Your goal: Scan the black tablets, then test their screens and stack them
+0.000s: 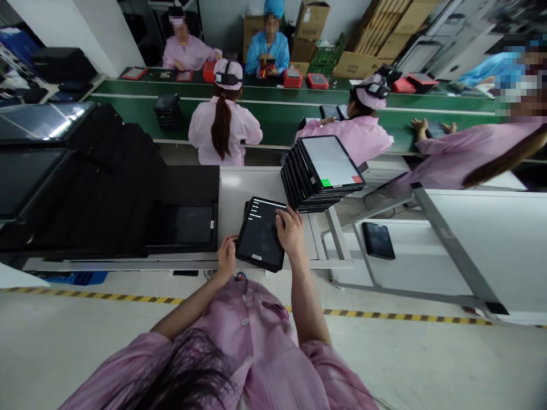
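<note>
A black tablet [261, 236] lies tilted at the front of the grey bench, its screen showing a short white text menu. My left hand [227, 256] is closed at its lower left edge, the fingertips partly hidden. My right hand [291, 230] grips the tablet's upper right side, with a digit over the screen and the other fingers bent near the edge. Beneath the tablet's upper left edge, another dark edge peeks out. Just beyond my right hand stands a stack of tablets [327, 162], the top one with a lit white screen bearing green and red patches.
To the left, a dark-screened tablet [182, 224] lies on black padding, near tall black stacks [81, 188]. One tablet [378, 240] rests on a white cart shelf [410, 262] at right. Several co-workers sit along a green conveyor [273, 119]. A striped tape line [363, 314] crosses the floor.
</note>
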Available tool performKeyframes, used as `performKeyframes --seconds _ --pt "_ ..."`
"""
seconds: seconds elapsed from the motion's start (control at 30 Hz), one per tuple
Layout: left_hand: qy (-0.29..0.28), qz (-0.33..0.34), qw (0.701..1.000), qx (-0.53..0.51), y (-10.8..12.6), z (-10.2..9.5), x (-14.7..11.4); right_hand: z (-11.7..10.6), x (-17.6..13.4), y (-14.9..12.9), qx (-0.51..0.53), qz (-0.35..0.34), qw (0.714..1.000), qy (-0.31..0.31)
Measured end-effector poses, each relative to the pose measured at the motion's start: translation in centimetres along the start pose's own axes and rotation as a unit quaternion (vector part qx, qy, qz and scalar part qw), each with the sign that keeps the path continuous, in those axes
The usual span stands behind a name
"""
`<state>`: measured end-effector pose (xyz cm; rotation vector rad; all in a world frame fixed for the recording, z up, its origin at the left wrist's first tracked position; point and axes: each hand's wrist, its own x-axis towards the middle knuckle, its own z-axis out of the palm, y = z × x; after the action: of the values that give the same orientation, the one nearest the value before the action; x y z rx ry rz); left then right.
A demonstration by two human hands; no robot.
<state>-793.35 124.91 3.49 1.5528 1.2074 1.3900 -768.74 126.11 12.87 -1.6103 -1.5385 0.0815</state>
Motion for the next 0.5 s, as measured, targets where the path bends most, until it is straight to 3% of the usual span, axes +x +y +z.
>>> performKeyframes --seconds 0.17,0.5 --pt "-0.012 -0.006 1.0 0.007 0.1 -0.1 -0.1 -0.5 -1.4 -1.0 0.04 0.005 0.998 0.045" --pt "-0.013 0.007 1.0 0.002 -0.2 -0.1 -0.2 -0.5 -3.4 -2.0 0.053 0.01 0.998 0.031"
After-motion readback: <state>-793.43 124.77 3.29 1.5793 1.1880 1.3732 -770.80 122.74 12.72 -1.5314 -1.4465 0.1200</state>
